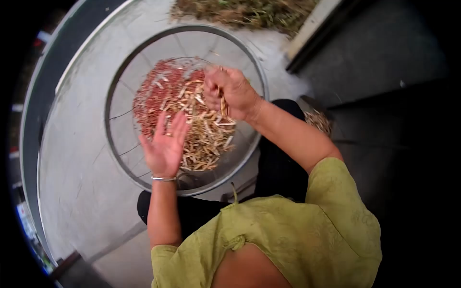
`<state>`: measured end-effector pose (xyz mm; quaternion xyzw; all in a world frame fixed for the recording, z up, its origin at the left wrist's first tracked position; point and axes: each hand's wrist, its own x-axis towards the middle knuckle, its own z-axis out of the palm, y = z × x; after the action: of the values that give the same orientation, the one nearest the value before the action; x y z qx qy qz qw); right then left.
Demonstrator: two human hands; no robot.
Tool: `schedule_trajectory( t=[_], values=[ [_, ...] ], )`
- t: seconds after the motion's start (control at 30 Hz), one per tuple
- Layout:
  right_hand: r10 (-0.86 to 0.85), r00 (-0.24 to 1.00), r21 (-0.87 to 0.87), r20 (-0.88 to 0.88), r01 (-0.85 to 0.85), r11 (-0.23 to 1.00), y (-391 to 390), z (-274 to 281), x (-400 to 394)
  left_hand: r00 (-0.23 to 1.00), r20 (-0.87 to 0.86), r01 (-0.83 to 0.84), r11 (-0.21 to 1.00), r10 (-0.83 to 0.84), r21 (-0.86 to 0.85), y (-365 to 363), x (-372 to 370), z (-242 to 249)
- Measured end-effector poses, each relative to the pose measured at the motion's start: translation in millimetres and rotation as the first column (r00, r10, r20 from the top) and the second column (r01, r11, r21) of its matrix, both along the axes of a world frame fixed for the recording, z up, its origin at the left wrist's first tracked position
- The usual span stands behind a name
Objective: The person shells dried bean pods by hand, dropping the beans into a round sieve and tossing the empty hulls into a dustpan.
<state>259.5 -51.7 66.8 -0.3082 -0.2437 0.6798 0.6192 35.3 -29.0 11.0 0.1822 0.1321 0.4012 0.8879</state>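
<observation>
A wide round sieve (108, 103) with a grey rim lies before my knees. Small red beans (150, 96) spread over its far left part, and dry tan pods and husks (204, 146) are heaped at its middle and near right. My left hand (165, 149), a bangle at its wrist, is above the near left of the heap, palm up, fingers stretched out, holding nothing. Over the far right of the heap my right hand (229, 91) is closed in a fist. Dry pods (223, 103) stick out from its fingers; how many it holds is hidden.
Dried plant stalks (245, 13) lie in a pile beyond the sieve. More husks (318, 122) sit on the floor beside my right knee. A dark panel with a pale edge (314, 26) stands at the right. Pale concrete floor (72, 158) stretches left to a curved dark border.
</observation>
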Motion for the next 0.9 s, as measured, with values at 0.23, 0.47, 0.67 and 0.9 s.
schedule_trajectory(
  t=[0.23, 0.47, 0.67, 0.9],
  values=[
    [-0.596, 0.735, -0.276, 0.323, 0.675, 0.684, -149.5, -79.6, 197.8, 0.993, -0.106, -0.045, 0.994, 0.055, 0.095, 2.2, -4.2, -6.8],
    [-0.256, 0.384, -0.341, 0.887, 0.919, 0.196, -251.0, -230.7, 306.1, 0.963, -0.269, 0.045, 0.989, -0.006, 0.14, 7.6, -4.2, -27.8],
    [-0.212, 0.209, -0.21, 0.955, 0.977, 0.016, -239.2, -213.9, 313.2, 0.955, -0.296, 0.03, 0.987, 0.018, 0.157, 10.1, -5.0, -27.2],
    [-0.632, 0.526, -0.12, 0.569, 0.813, 0.57, -148.2, -143.3, 257.6, 0.96, -0.259, -0.053, 0.977, 0.107, 0.207, 19.4, -16.3, -12.1]
  ],
)
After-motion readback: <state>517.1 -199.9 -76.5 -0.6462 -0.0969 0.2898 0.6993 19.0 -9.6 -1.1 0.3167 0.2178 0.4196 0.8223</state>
